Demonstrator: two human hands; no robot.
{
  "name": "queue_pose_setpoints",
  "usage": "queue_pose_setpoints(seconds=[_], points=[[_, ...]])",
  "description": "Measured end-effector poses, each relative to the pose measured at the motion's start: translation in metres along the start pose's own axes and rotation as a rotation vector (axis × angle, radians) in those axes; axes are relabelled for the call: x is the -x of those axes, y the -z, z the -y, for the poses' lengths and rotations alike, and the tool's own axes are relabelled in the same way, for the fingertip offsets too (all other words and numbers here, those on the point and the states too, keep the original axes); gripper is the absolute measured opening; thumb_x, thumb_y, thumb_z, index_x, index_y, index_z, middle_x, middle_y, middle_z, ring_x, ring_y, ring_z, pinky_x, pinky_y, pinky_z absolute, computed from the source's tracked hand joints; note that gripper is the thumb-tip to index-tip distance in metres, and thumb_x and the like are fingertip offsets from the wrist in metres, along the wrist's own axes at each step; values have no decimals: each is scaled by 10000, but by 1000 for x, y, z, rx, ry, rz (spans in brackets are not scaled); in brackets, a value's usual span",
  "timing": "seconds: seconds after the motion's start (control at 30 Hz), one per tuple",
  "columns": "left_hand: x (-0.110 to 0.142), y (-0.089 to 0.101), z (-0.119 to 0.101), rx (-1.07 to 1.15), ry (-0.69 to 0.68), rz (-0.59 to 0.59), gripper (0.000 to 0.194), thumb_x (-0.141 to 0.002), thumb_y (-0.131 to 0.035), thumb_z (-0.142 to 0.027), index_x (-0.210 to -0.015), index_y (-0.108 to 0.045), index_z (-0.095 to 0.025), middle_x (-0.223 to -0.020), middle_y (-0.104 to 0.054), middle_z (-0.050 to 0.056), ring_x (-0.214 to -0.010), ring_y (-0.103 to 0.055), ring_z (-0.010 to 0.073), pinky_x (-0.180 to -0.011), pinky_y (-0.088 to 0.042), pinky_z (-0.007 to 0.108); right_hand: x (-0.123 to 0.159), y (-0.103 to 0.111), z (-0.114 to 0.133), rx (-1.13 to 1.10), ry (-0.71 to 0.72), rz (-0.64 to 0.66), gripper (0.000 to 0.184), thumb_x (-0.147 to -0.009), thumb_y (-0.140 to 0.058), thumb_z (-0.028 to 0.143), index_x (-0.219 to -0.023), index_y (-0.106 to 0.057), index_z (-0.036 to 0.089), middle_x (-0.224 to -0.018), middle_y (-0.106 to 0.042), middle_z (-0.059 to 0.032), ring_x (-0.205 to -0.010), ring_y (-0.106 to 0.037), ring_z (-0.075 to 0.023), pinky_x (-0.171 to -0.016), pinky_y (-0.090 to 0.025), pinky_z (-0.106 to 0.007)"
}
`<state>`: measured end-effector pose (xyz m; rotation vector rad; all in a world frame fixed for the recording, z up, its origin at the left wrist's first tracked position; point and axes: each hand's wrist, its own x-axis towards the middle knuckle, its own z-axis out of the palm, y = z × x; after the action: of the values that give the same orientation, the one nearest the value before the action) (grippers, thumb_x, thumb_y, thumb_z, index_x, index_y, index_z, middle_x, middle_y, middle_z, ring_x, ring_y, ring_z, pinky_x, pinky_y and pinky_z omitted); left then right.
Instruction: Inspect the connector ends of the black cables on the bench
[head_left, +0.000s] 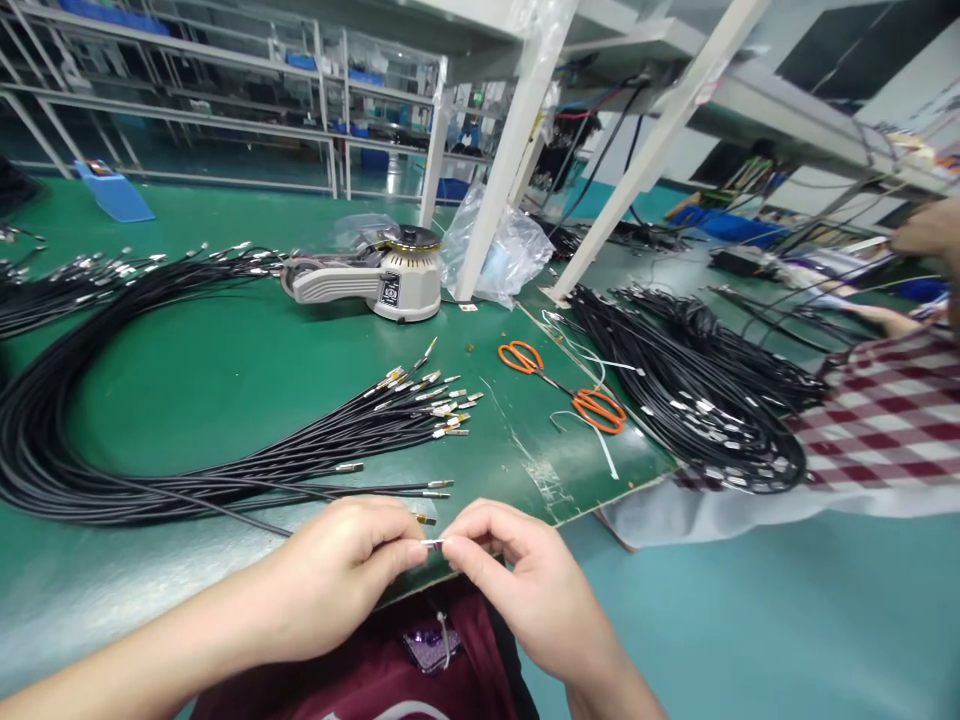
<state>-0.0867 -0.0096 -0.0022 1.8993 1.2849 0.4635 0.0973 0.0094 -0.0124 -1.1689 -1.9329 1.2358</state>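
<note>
Near the table's front edge, my left hand (356, 570) pinches a black cable close to its metal connector end (433, 543). My right hand (514, 570) has thumb and forefinger closed on the tip of that same connector; whether a small piece sits between those fingers is hidden. Just behind my hands lies a large curved bundle of black cables (187, 490). Their silver connector ends, several with white or yellowish bits, fan out toward the right. One cable runs from the bundle under my left hand.
A grey tape dispenser (409, 280) stands behind the bundle on the green table (225, 370). To the right are two orange-handled scissors (559, 385), white cable ties (606, 455) and another black cable coil (675, 390). White posts (517, 150) rise there. A person in a checked sleeve (885, 400) is at right.
</note>
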Motion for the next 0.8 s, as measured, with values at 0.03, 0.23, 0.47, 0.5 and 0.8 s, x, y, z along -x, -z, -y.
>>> queue_pose_setpoints(seconds=[0.03,0.23,0.47,0.5,0.8], points=[[0,-1,0,-4,-10,-5,295,-883,-375,-295,-714,-583,-171,-668,-555,-21,-620,-489,105,-582,-360,203,1,-2,-1,-9,-5,-10,143,-802,-545,230,-688,-606,168,-683,-603,-2,-648,-544,-116,-600,-436,-217],[4,-9,1,-37,-45,-45,273,-873,-383,-257,-712,-587,-175,-661,-568,-13,-617,-498,110,-580,-351,206,8,-11,-2,-32,-39,-37,152,-800,-542,242,-688,-605,162,-679,-600,-6,-634,-545,-115,-589,-443,-213],[5,-17,-3,-58,21,-17,267,-853,-395,-242,-663,-570,-172,-634,-570,-16,-598,-500,113,-561,-350,210,16,-18,-7,-74,-119,-19,166,-795,-531,236,-667,-591,149,-647,-591,-6,-606,-535,-113,-570,-442,-209],[4,-15,-3,-41,37,12,268,-854,-397,-253,-669,-573,-173,-634,-571,-20,-595,-502,111,-553,-354,204,16,-17,-6,-97,-132,-13,172,-795,-531,241,-660,-585,148,-630,-585,-2,-592,-531,-110,-561,-441,-206],[23,-10,-1,-141,-52,58,210,-862,-409,-199,-841,-614,-240,-789,-614,-9,-734,-557,133,-673,-434,222,9,3,-14,123,54,22,173,-849,-475,219,-758,-620,193,-752,-610,-3,-698,-562,-123,-656,-436,-225]])
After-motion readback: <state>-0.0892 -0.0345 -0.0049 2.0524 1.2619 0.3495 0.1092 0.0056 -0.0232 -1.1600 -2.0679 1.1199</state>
